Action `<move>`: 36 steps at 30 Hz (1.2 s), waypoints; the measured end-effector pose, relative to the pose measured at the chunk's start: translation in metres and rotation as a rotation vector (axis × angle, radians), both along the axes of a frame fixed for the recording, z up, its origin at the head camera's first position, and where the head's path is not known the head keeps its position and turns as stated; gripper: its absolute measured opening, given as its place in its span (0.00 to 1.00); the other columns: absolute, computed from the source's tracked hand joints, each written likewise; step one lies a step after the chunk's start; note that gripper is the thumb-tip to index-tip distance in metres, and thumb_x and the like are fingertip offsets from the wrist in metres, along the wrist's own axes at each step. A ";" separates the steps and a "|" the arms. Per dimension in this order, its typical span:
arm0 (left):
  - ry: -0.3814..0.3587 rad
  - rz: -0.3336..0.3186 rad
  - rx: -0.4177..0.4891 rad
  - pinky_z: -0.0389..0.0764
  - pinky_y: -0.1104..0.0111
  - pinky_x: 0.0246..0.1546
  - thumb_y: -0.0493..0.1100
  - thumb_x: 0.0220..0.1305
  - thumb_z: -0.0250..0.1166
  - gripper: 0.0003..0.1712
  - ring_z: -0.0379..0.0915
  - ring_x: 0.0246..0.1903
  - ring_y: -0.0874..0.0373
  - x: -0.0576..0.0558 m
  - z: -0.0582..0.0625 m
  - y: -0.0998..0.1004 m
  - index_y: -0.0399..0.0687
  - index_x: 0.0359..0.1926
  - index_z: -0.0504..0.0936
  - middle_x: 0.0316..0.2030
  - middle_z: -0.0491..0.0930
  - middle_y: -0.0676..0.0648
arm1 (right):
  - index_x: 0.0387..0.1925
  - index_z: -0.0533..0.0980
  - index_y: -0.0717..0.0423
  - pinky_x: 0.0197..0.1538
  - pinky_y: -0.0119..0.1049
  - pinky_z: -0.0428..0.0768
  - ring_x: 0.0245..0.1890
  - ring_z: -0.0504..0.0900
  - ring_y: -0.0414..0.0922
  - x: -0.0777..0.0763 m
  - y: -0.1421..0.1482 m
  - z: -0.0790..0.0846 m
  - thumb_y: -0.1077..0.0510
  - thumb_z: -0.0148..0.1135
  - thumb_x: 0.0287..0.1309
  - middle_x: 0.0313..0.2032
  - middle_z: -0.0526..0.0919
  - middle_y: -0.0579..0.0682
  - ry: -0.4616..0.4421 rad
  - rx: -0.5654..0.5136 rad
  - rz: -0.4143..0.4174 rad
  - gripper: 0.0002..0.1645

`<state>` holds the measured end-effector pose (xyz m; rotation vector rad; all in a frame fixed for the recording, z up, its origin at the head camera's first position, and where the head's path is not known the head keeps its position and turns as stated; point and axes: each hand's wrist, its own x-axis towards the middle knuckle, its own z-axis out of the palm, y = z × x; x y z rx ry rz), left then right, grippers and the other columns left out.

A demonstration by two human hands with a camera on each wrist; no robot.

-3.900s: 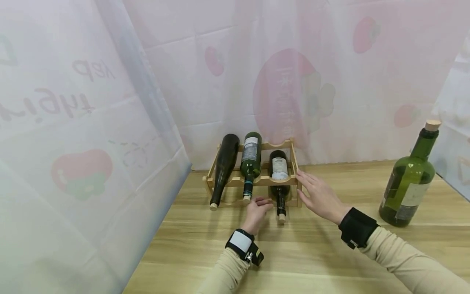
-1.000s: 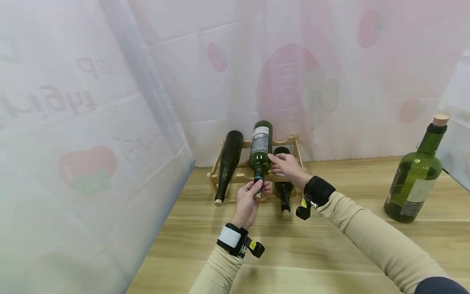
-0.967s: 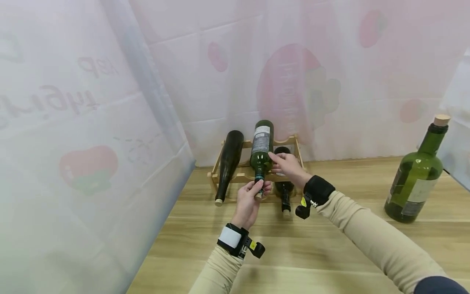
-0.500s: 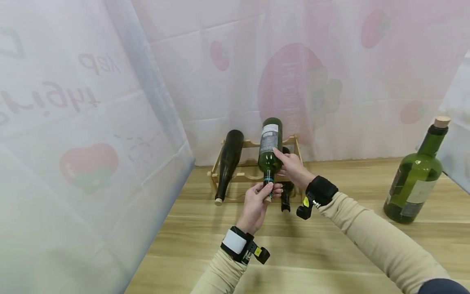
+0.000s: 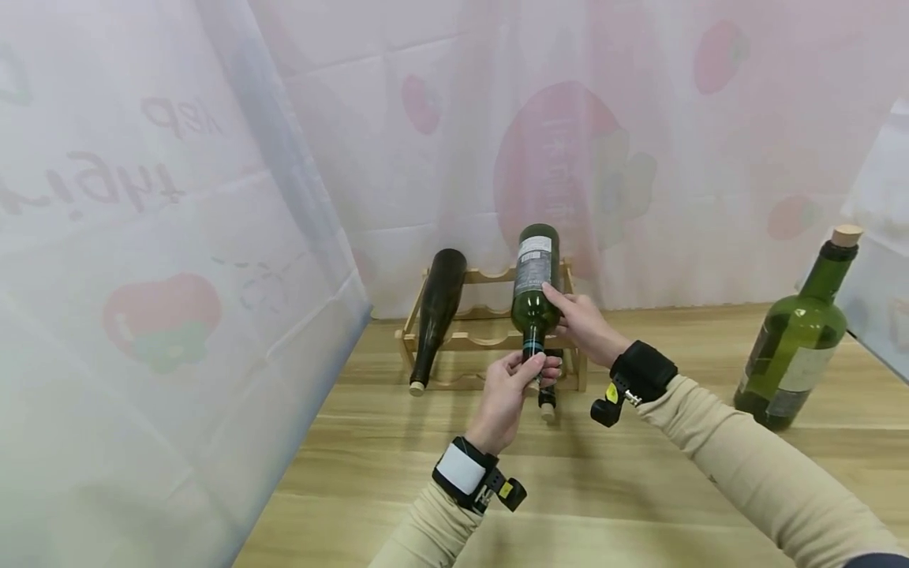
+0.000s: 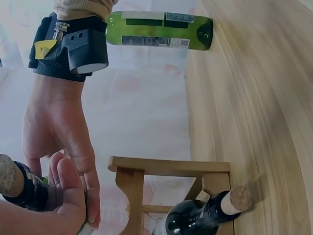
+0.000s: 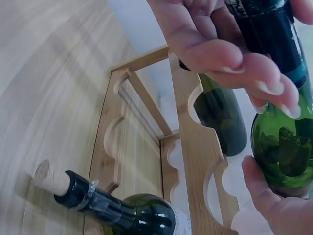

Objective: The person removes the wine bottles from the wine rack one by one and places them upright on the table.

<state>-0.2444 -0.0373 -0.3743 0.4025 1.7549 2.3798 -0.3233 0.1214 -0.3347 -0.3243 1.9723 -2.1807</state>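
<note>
In the head view, a green wine bottle [image 5: 534,272] with a white-and-grey label tilts neck-down over the right end of the wooden wine rack [image 5: 490,341]. My left hand [image 5: 503,398] grips its neck, thumb on top near the cork. Higher up, my right hand [image 5: 585,325] holds the body between thumb and fingers. Below it lies another corked wine bottle [image 5: 547,401] in the lower tier, mostly hidden; the right wrist view shows that bottle's shoulder [image 7: 146,210]. A dark bottle [image 5: 436,315] rests in the rack's top left cradle.
At the right, a corked green wine bottle [image 5: 795,347] stands upright on the wooden table [image 5: 604,489]. A printed curtain [image 5: 426,181] hangs close behind the rack, and another sheet [image 5: 170,394] borders the left side.
Both hands took hold of the green bottle, lifted it from the top middle cradle and moved it right, over the rack's right end. Earlier, the right hand rested at the rack's side.
</note>
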 end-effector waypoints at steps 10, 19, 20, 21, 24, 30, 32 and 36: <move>-0.023 -0.004 -0.022 0.80 0.62 0.53 0.45 0.69 0.59 0.18 0.82 0.39 0.62 0.007 0.004 0.011 0.37 0.52 0.76 0.46 0.83 0.36 | 0.67 0.57 0.74 0.54 0.28 0.78 0.44 0.80 0.33 0.005 0.013 0.000 0.38 0.42 0.71 0.57 0.72 0.59 0.021 0.044 -0.006 0.44; -0.013 -0.021 -0.020 0.81 0.72 0.41 0.45 0.69 0.59 0.16 0.81 0.36 0.63 0.009 0.007 0.021 0.37 0.50 0.77 0.48 0.81 0.30 | 0.67 0.55 0.75 0.50 0.27 0.79 0.43 0.80 0.34 0.007 0.024 0.000 0.39 0.42 0.71 0.54 0.72 0.55 0.025 0.016 0.004 0.44; -0.016 -0.022 -0.022 0.81 0.72 0.41 0.45 0.69 0.59 0.15 0.81 0.36 0.64 0.009 0.007 0.021 0.37 0.49 0.77 0.47 0.82 0.32 | 0.67 0.55 0.75 0.50 0.27 0.79 0.43 0.80 0.34 0.007 0.025 0.000 0.39 0.42 0.71 0.53 0.73 0.55 0.024 0.015 0.004 0.44; -0.019 -0.023 -0.024 0.81 0.72 0.41 0.45 0.69 0.59 0.15 0.81 0.36 0.64 0.009 0.007 0.022 0.38 0.49 0.77 0.45 0.83 0.34 | 0.67 0.55 0.75 0.50 0.27 0.79 0.43 0.80 0.34 0.008 0.025 0.000 0.39 0.42 0.71 0.52 0.73 0.54 0.025 0.015 0.004 0.44; -0.022 -0.029 -0.018 0.80 0.73 0.40 0.44 0.69 0.59 0.17 0.81 0.36 0.64 0.010 0.007 0.024 0.36 0.50 0.77 0.40 0.85 0.41 | 0.66 0.56 0.76 0.49 0.27 0.79 0.42 0.80 0.34 0.010 0.028 0.001 0.40 0.43 0.71 0.47 0.76 0.49 0.031 0.014 0.000 0.44; -0.016 -0.042 -0.019 0.81 0.71 0.42 0.43 0.69 0.59 0.19 0.81 0.35 0.64 0.010 0.008 0.029 0.31 0.52 0.75 0.36 0.85 0.47 | 0.65 0.57 0.77 0.47 0.28 0.80 0.41 0.81 0.35 0.013 0.034 0.002 0.39 0.44 0.71 0.43 0.79 0.45 0.036 0.005 -0.013 0.44; -0.016 -0.045 -0.016 0.81 0.72 0.41 0.43 0.69 0.59 0.16 0.81 0.35 0.64 0.010 0.008 0.031 0.33 0.49 0.77 0.38 0.85 0.44 | 0.65 0.57 0.77 0.47 0.28 0.80 0.42 0.81 0.35 0.013 0.036 0.002 0.39 0.44 0.71 0.44 0.78 0.46 0.036 0.008 -0.018 0.44; -0.015 -0.055 -0.013 0.81 0.73 0.40 0.43 0.68 0.60 0.14 0.81 0.35 0.64 0.010 0.008 0.034 0.36 0.47 0.78 0.37 0.85 0.45 | 0.67 0.55 0.76 0.48 0.28 0.80 0.42 0.80 0.35 0.015 0.040 0.003 0.40 0.44 0.71 0.48 0.75 0.51 0.029 0.016 -0.027 0.45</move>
